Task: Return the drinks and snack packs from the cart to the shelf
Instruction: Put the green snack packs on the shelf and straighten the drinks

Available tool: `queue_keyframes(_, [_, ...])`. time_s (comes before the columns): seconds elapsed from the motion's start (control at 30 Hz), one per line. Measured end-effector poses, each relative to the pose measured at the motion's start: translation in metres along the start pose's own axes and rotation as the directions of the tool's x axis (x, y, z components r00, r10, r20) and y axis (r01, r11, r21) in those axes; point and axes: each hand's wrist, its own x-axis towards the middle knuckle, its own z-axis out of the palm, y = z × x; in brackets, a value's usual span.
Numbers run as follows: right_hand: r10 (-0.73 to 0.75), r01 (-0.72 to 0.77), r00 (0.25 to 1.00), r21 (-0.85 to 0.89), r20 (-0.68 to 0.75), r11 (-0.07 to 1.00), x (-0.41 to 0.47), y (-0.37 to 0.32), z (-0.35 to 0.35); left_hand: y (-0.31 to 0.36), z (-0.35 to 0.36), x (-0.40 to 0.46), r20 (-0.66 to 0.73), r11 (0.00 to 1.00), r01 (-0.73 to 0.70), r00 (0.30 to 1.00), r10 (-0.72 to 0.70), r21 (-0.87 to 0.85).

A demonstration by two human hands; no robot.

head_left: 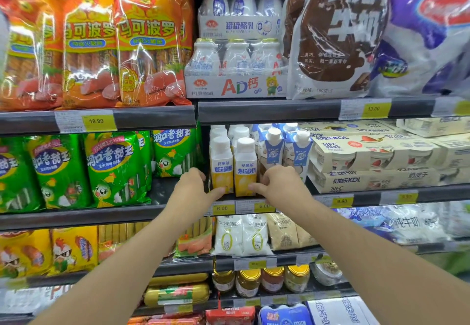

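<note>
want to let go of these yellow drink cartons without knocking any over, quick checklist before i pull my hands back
1. Both front yellow cartons upright on the shelf: ok.
2. Left hand thumb at the left carton's base, nothing gripped: ok.
3. Right hand free of cartons: cannot tell, its curled fingers hide what they touch.
4. Cartons lined up above the 6.00 price tag: ok.
5. Blue cartons beside them upright: ok.
6. Cartons fully behind the shelf lip: cannot tell.
</note>
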Motion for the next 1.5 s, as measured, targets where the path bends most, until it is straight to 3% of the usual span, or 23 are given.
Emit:
queue_keyframes(0.13, [-0.051, 0.049, 0.997, 0.039, 0.056, 0.998, -0.02, 0.023, -0.014, 0.03, -0.011, -0.032, 0.095, 0.949, -0.137, 0.989, 0.114, 0.283])
queue_keyframes(0.3, [-0.043, 0.043, 0.999, -0.002, 0.003, 0.999, -0.061, 0.086, -0.06, 0.124, 0.022, -0.069, 0.29, 0.876, -0.374, 0.912, 0.289, 0.304])
queue_keyframes(0.5, [0.182, -0.197, 0.977, -0.161, -0.109, 0.967, -0.151, 0.256, -0.142, 0.267, 0.135, -0.124, 0.504, 0.712, -0.663, 0.707, 0.495, 0.231])
queue_keyframes(0.7, [0.394, -0.436, 0.896, -0.242, -0.203, 0.867, -0.278, 0.417, -0.22, 0.392, 0.252, -0.176, 0.51, 0.472, -0.806, 0.591, 0.625, 0.357])
queue_keyframes(0.87, [0.561, -0.628, 0.778, -0.333, -0.283, 0.703, -0.382, 0.517, -0.27, 0.501, 0.331, -0.244, 0.591, 0.301, -0.9, 0.434, 0.68, 0.315])
queue_keyframes(1.03, [0.69, -0.775, 0.631, -0.262, -0.353, 0.575, -0.453, 0.592, -0.291, 0.586, 0.407, -0.286, 0.644, 0.108, -0.967, 0.236, 0.727, 0.232])
queue_keyframes(1.2, [0.806, -0.885, 0.466, -0.191, -0.364, 0.426, -0.495, 0.669, -0.3, 0.666, 0.489, -0.313, 0.683, -0.02, -0.997, 0.037, 0.73, 0.075])
queue_keyframes(1.5, [0.918, -0.982, 0.19, -0.06, -0.349, 0.18, -0.525, 0.781, -0.349, 0.808, 0.612, -0.349, 0.69, -0.158, -0.98, -0.199, 0.696, -0.123])
